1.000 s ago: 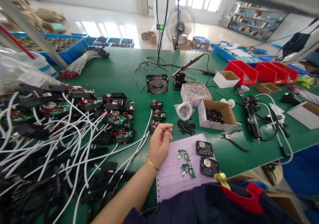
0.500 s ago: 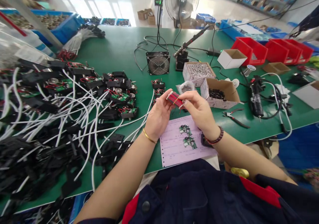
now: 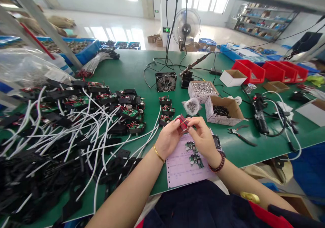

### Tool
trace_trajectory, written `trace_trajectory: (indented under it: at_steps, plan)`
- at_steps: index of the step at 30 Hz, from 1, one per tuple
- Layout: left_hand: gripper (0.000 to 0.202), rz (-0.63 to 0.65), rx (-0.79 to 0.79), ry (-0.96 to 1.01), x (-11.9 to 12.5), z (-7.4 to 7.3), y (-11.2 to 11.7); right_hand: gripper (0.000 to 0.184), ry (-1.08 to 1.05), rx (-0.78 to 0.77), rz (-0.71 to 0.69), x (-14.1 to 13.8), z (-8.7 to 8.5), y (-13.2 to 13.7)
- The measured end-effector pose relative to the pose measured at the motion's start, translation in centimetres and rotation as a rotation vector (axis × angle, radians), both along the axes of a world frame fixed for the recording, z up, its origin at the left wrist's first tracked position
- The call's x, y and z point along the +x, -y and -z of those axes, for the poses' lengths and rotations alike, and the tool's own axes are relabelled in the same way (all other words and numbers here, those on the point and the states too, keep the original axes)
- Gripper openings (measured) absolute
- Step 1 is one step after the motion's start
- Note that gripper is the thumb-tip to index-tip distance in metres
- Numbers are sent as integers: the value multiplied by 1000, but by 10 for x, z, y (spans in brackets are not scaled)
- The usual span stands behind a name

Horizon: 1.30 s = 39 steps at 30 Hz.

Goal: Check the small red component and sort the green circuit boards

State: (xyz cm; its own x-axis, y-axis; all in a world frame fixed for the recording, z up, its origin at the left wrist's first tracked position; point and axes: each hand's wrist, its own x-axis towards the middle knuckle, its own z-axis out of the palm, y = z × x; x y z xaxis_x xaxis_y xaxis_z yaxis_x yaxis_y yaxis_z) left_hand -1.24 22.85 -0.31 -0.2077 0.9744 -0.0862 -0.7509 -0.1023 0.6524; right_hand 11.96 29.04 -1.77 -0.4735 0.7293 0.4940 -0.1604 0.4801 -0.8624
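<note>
A small bundle of short red and black wires (image 3: pixel 182 122), bound with a tan rubber band, is held up between both hands over the paper sheet (image 3: pixel 175 174). My left hand (image 3: pixel 170 136) closes around the bundle's left side. The fingertips of my right hand (image 3: pixel 202 135) pinch at the band on its right side. Under my hands, two green circuit boards (image 3: pixel 196 161) lie on the sheet. A black part (image 3: pixel 216 141) sits by my right wrist, partly hidden. Just beyond the bundle is a clear bag of small metal pieces (image 3: pixel 191 107).
To the left lies a heap of black housings with white cables (image 3: pixel 83 136). Boxes of screws (image 3: pixel 203 88) and black parts (image 3: pixel 223 111) stand ahead right. Cutters (image 3: pixel 242 136), an electric screwdriver (image 3: pixel 259 116), a soldering iron (image 3: pixel 195 64) and a small fan (image 3: pixel 166 82) are on the bench.
The camera view has tilted up, so the bench appears lower. My right fingers have moved in onto the rubber band, and the left fingers have closed more around the wire bundle.
</note>
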Motion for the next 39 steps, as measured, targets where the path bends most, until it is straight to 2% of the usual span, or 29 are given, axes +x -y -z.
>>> trace_trajectory:
  at_steps: [5, 8, 11, 17, 21, 25, 32, 36, 39]
  plan:
    - [18, -41, 2, 41, -1, 4, 0, 24, 294, 149, -59, 15, -26, 3]
    - [16, 44, -3, 74, -4, 4, 3, 33, 423, 241, 23, 20, -45, -8]
    - [20, 114, -4, 60, -6, 3, 6, 35, 510, 382, 65, 20, -56, -18]
    - [23, 102, 12, 47, -4, 3, 5, 31, 630, 468, 36, 15, -55, -16]
    - [25, 75, -17, 55, -2, 4, 3, 25, 654, 545, 95, 14, -52, -10]
    - [28, 44, -36, 57, -1, 5, 2, 31, 692, 617, 144, 14, -51, -8]
    - [38, 17, -34, 34, -2, 1, 2, 36, 656, 458, -22, 16, -55, -13]
    - [51, 39, -52, -18, -1, -1, 3, 33, 672, 427, -41, 16, -55, -15]
    - [50, 37, -46, -55, -1, -1, 2, 33, 681, 425, -38, 16, -55, -14]
